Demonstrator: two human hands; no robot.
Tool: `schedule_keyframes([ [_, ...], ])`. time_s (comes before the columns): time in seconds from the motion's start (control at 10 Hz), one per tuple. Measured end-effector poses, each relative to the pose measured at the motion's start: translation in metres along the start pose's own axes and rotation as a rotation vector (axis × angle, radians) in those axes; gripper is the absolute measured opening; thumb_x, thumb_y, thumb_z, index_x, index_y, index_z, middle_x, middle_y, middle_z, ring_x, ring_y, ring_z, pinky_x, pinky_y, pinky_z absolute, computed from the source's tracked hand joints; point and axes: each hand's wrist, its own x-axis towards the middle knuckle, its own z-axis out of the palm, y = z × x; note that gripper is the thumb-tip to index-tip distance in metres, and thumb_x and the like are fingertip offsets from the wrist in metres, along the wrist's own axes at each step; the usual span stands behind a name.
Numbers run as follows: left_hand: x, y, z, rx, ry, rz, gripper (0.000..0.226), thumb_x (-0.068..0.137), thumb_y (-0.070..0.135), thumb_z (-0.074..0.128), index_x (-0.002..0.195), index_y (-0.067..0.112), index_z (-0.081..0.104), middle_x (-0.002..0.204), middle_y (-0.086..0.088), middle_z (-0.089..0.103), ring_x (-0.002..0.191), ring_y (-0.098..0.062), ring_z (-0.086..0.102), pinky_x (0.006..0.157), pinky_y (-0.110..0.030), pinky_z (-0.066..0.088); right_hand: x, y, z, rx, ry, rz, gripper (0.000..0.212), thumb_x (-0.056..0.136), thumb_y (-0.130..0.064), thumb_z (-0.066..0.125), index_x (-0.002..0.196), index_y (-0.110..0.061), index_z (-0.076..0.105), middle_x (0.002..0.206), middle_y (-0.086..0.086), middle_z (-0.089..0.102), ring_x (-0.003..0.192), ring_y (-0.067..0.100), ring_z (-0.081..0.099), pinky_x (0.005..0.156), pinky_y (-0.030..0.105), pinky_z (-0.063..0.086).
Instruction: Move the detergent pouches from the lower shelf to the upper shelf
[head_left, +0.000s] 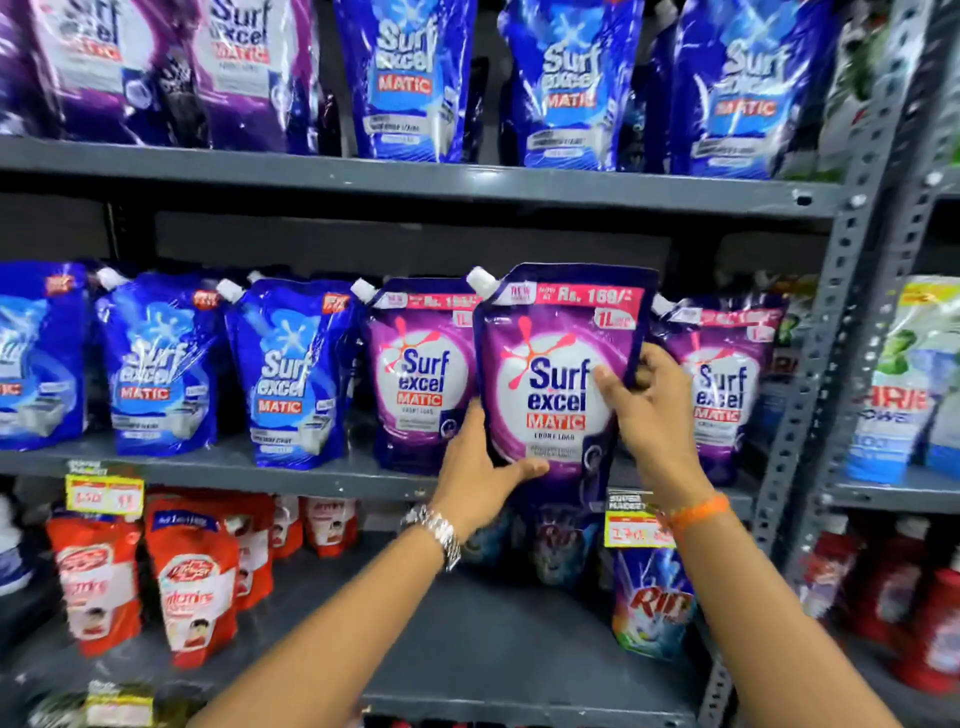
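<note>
Both hands, left (480, 470) and right (644, 410), clamp a purple pouch (556, 374) upright before the middle shelf (218, 467).

I see red soap pouches (195, 592) on the bottom shelf, well left of and below the fingers. A yellow price tag (636, 525) hangs just below them, over a Rin packet (652, 605).

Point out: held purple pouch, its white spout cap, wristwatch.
held purple pouch (558, 387): head view, on the front label.
white spout cap (480, 280): head view, on the cap at the pouch's top left corner.
wristwatch (441, 532): head view, on the metal band.
</note>
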Motion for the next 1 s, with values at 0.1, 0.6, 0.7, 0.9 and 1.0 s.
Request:
schedule_keyframes([
  [0.1,0.033,0.001,0.007,-0.003,-0.013,-0.032,0.098,0.070,0.028,0.089,0.149,0.014,0.032,0.144,0.008,0.051,0.133,-0.014,0.049,0.115,-0.034,0.037,0.030,0.009,0.007,-0.029,-0.016,0.008,0.016,0.095,-0.015,0.069,0.110,-0.015,0.063,0.103,0.004,0.076,0.094,0.019,0.076,0.071,0.027,0.064],
  [0.6,0.086,-0.031,0.052,-0.021,-0.046,-0.174,0.075,0.067,0.017,0.090,0.127,0.017,0.045,0.133,-0.006,0.063,0.121,-0.022,0.060,0.106,-0.048,0.050,0.081,0.067,0.001,-0.026,0.010,0.131,0.021,0.093,-0.008,0.071,0.110,-0.012,0.061,0.109,0.014,0.075,0.095,0.025,0.076,0.074,0.037,0.066],
  [0.7,0.086,-0.040,0.052,-0.019,-0.067,-0.186,0.077,0.067,0.018,0.090,0.129,0.020,0.045,0.133,-0.004,0.063,0.123,-0.021,0.060,0.107,-0.047,0.049,0.080,0.080,0.002,-0.038,0.008,0.159,0.020,0.092,-0.009,0.073,0.106,-0.017,0.062,0.106,0.012,0.076,0.095,0.025,0.076,0.077,0.042,0.066],
  [0.9,0.082,-0.041,0.050,0.016,-0.070,-0.190,0.080,0.068,0.022,0.090,0.133,0.022,0.042,0.130,0.002,0.062,0.123,-0.020,0.059,0.105,-0.039,0.048,0.077,0.075,0.003,-0.066,-0.037,0.212,0.029,0.093,-0.009,0.071,0.119,-0.008,0.057,0.111,0.016,0.074,0.100,0.032,0.074,0.083,0.047,0.063],
  [1.0,0.076,-0.034,0.046,0.038,-0.081,-0.166,0.088,0.069,0.025,0.089,0.139,0.019,0.037,0.138,-0.003,0.060,0.128,-0.022,0.056,0.103,-0.035,0.046,0.068,0.053,-0.007,-0.044,0.023,0.227,0.052,0.091,-0.020,0.076,0.135,-0.010,0.051,0.126,0.016,0.068,0.106,0.026,0.070,0.077,0.031,0.058],
])
